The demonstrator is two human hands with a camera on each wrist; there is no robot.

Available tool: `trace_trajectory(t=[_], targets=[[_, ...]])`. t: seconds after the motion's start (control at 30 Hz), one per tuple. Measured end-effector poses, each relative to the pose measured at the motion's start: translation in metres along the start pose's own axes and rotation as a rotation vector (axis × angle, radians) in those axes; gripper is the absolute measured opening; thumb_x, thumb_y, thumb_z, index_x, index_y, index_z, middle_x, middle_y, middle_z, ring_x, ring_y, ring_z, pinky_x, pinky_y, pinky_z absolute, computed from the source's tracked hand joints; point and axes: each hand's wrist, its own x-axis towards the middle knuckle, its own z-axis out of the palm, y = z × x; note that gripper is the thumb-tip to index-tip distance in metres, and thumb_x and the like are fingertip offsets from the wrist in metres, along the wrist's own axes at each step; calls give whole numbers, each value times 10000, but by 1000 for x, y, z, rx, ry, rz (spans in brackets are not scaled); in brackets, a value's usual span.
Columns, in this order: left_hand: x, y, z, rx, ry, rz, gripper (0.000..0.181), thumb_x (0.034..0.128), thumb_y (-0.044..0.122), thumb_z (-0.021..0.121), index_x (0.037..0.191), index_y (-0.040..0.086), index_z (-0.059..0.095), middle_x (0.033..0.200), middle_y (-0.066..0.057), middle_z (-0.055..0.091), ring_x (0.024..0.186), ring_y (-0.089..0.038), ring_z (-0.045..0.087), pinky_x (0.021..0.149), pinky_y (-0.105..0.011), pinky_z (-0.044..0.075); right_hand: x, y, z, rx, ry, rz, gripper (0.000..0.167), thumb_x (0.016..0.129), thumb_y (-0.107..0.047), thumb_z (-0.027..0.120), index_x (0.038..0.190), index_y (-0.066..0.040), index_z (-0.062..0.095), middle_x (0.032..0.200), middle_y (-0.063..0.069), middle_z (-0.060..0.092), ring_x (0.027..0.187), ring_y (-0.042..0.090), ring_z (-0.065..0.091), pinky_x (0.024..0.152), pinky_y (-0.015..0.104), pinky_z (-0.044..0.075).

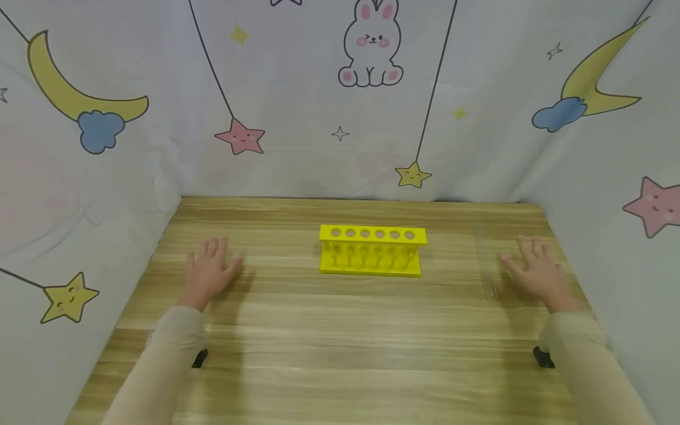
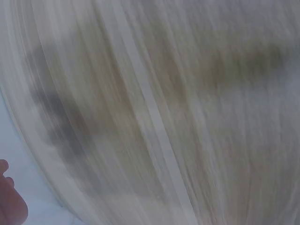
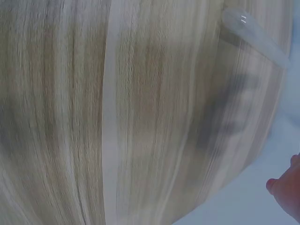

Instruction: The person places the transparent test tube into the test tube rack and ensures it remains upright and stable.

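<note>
Left hand (image 1: 208, 273), right hand (image 1: 539, 276) spread, nothing held; clear tube (image 1: 485, 264) just beside the right, yellow rack (image 1: 372, 241) between hands. We judge pickup not begun; tube calls for a light pinch

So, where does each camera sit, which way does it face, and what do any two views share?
Head: worn on the head, facing forward and down at the wooden tabletop, yellow rack and patterned cloth; sleeved arms, left grip and right grip show.
Left wrist: on that wrist, facing the tabletop, blurred; only fingertips show, lower left.
Right wrist: on that wrist, facing the tabletop and clear tube; only fingertips show, lower right.
Shared: head and right wrist both show the tube.
</note>
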Motion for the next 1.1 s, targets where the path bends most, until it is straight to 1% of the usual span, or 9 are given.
trace_trajectory(t=[0.1, 0.2, 0.37, 0.5, 0.6, 0.73, 0.8, 0.97, 1.1], targets=[[1, 8, 1, -17, 24, 14, 672, 915, 472, 339, 1400, 43, 162, 1421, -248, 180, 1304, -432, 101, 987, -637, 13, 1, -2, 3, 6, 13, -7, 767, 905, -530, 281, 1407, -26, -9, 1400, 325, -78, 1257, 531, -21, 830, 734, 134], [3, 14, 2, -30, 37, 23, 653, 917, 447, 357, 1394, 37, 181, 1417, -241, 200, 1301, -426, 124, 994, -627, 16, 0, -4, 5, 19, 14, -3, 772, 905, -526, 286, 1405, -21, -16, 1402, 328, -55, 1262, 522, -2, 825, 727, 169], [6, 21, 6, -45, 60, 26, 633, 916, 421, 382, 1386, 34, 209, 1409, -232, 229, 1298, -414, 150, 997, -621, 37, 0, -8, 6, 77, 11, 14, 769, 908, -512, 300, 1405, -18, -16, 1399, 338, -37, 1219, 575, 44, 837, 720, 166], [8, 24, 10, -69, 80, 36, 620, 911, 402, 408, 1379, 34, 233, 1401, -224, 255, 1293, -412, 167, 993, -624, 47, 1, -9, 7, 117, 11, 22, 762, 911, -498, 309, 1405, -20, -20, 1402, 333, -49, 1170, 624, 75, 835, 723, 159], [9, 25, 11, -74, 91, 43, 611, 910, 407, 408, 1373, 39, 252, 1395, -212, 277, 1290, -407, 181, 990, -626, 54, 3, -8, 9, 141, 13, 22, 757, 914, -489, 316, 1406, -24, -23, 1409, 319, -60, 1179, 614, 74, 850, 714, 156], [9, 29, 9, -73, 99, 50, 623, 910, 457, 369, 1366, 44, 270, 1387, -196, 300, 1286, -398, 201, 995, -617, 58, 4, -8, 10, 166, 34, 14, 755, 914, -472, 340, 1403, 3, 15, 1409, 325, -28, 1200, 585, 96, 873, 695, 163], [9, 33, 8, -78, 101, 51, 623, 908, 459, 374, 1364, 46, 275, 1384, -189, 309, 1286, -392, 209, 999, -612, 56, 3, -9, 9, 173, 47, 9, 757, 912, -467, 351, 1397, 24, 40, 1405, 335, -3, 1200, 580, 112, 877, 689, 169], [9, 41, 5, -93, 104, 59, 595, 905, 397, 423, 1360, 42, 279, 1381, -190, 317, 1288, -384, 217, 1006, -605, 37, 4, -10, 9, 196, 76, 5, 748, 911, -457, 366, 1384, 52, 90, 1390, 352, 68, 1209, 562, 134, 903, 670, 167], [9, 45, 7, -111, 116, 71, 576, 908, 369, 429, 1355, 37, 283, 1371, -198, 332, 1283, -384, 233, 1012, -598, 28, 4, -13, 8, 217, 124, 2, 719, 911, -435, 384, 1363, 75, 157, 1368, 353, 162, 1213, 532, 179, 938, 632, 174]])
